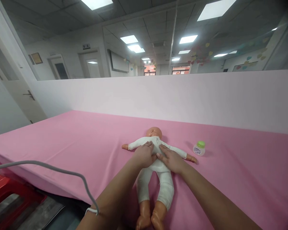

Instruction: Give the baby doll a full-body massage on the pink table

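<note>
Pressing both palms flat on a doll (159, 164) laid out on a pink surface (91, 137).

The left hand (145, 155) and right hand (170, 158) lie side by side on the doll's white-clad torso, fingers extended and mostly together, pointing toward its head, the thumbs meeting or nearly so at the middle. Neither hand pinches anything. The doll lies with arms stretched out to both sides, its bare feet toward the person and its head toward the white wall (158, 99). A small clear jar (199, 149) with a green lid stands to the right, near the doll's outstretched hand. A grey cable (50, 166) arcs in from the left to the left wrist.
</note>
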`<state>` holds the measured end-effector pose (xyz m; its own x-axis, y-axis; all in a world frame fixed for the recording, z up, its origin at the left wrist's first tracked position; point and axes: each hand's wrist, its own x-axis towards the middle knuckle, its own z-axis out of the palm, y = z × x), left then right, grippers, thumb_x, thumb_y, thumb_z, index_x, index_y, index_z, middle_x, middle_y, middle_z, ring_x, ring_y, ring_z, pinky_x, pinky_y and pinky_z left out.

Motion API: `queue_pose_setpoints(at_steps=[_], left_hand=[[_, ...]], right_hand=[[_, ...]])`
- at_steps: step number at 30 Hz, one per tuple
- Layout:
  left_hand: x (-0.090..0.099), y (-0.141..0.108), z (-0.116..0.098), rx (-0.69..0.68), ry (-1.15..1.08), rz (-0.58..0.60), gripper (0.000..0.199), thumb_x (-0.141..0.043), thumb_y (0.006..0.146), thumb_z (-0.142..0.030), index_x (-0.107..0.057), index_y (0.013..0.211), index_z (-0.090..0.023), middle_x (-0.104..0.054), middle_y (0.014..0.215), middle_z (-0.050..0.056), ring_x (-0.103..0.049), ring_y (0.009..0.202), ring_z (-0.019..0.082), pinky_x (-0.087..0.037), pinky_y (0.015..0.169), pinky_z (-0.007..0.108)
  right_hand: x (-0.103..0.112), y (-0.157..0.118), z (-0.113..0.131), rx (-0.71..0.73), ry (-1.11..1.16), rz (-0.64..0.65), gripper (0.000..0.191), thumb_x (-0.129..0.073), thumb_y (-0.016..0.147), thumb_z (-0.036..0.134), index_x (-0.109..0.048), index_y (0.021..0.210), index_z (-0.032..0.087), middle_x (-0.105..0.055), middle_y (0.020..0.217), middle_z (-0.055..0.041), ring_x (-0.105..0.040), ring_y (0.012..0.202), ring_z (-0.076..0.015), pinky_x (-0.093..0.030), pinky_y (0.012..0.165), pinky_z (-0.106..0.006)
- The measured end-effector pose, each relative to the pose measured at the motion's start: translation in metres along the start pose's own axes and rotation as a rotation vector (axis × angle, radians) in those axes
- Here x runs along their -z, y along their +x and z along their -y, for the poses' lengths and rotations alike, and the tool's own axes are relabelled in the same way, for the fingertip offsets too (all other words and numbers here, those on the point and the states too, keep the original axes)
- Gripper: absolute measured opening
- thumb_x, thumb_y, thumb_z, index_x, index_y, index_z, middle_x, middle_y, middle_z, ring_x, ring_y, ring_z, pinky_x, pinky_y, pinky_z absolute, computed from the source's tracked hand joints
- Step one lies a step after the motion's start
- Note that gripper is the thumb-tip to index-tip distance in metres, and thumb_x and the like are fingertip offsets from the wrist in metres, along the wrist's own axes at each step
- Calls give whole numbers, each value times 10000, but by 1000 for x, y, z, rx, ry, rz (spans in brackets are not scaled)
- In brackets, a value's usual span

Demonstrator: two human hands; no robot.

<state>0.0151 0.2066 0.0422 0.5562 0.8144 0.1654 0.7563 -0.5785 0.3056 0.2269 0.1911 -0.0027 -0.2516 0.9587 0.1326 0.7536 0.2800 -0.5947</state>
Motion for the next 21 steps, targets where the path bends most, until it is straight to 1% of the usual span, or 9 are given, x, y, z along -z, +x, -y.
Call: queue_pose_setpoints(at_steps=[3, 6, 9, 12, 14, 16, 18, 20, 21], left_hand=[[5, 11, 1, 0, -21, -21, 732, -499, 983, -539, -453, 1555, -85, -383, 1654, 214, -369, 1536, 384, -330, 1245, 536], [-1, 19, 6, 11, -71, -30, 714, -529, 974, -496, -463, 1545, -72, -378, 1655, 218, -378, 1529, 393, -306, 1256, 533], [-12, 22, 13, 30, -165, -57, 653, -598, 927, -409, -535, 1495, -93, -425, 1634, 201, -420, 1500, 410, -320, 1244, 550], [-18, 18, 18, 60, -276, -130, 573, -634, 908, -414, -626, 1421, -157, -491, 1601, 156, -447, 1489, 374, -336, 1243, 500], [-19, 13, 20, 116, -318, -185, 536, -616, 921, -407, -643, 1401, -168, -526, 1576, 148, -478, 1469, 348, -352, 1229, 467], [-19, 8, 22, 204, -334, -244, 470, -587, 930, -372, -671, 1345, -168, -625, 1474, 154, -575, 1372, 336, -418, 1157, 456], [-20, 3, 23, 309, -343, -298, 341, -563, 934, -342, -728, 1189, -188, -751, 1237, 132, -689, 1160, 316, -497, 1007, 432], [-23, -1, 27, 418, -377, -340, 237, -559, 932, -330, -744, 1015, -208, -780, 997, 88, -718, 958, 280, -514, 862, 384], [-25, -2, 30, 463, -405, -351, 219, -561, 932, -331, -739, 968, -209, -771, 931, 75, -712, 903, 268, -509, 818, 366]], right_hand=[[6, 11, -4, -32, 15, -41, 909, -394, 990, 752, -351, 1638, 117, -314, 1705, -125, -260, 1592, -264, -190, 1296, -413], [0, 21, -9, -57, 25, -41, 885, -402, 1002, 722, -355, 1633, 104, -313, 1702, -143, -264, 1591, -258, -187, 1294, -407], [-10, 26, -12, -71, 25, -13, 895, -416, 1005, 697, -350, 1624, 54, -302, 1698, -175, -258, 1592, -262, -173, 1297, -399], [-14, 27, -13, -87, 61, -17, 878, -419, 1004, 694, -359, 1625, 77, -303, 1701, -156, -253, 1594, -254, -171, 1297, -399], [-11, 26, -11, -109, 86, -28, 868, -406, 1006, 695, -370, 1621, 84, -318, 1699, -149, -276, 1586, -259, -185, 1293, -400], [-5, 24, -6, -142, 90, -43, 874, -404, 1003, 693, -377, 1614, 69, -346, 1688, -156, -314, 1571, -277, -209, 1287, -406], [1, 22, 0, -180, 79, -59, 870, -421, 996, 690, -385, 1609, 74, -392, 1666, -161, -371, 1542, -298, -256, 1269, -420], [6, 20, 6, -207, 64, -73, 816, -434, 991, 687, -434, 1589, 131, -482, 1615, -144, -469, 1479, -316, -340, 1217, -437], [9, 19, 8, -218, 54, -78, 764, -430, 994, 682, -477, 1561, 173, -545, 1569, -128, -525, 1431, -324, -386, 1177, -445]])
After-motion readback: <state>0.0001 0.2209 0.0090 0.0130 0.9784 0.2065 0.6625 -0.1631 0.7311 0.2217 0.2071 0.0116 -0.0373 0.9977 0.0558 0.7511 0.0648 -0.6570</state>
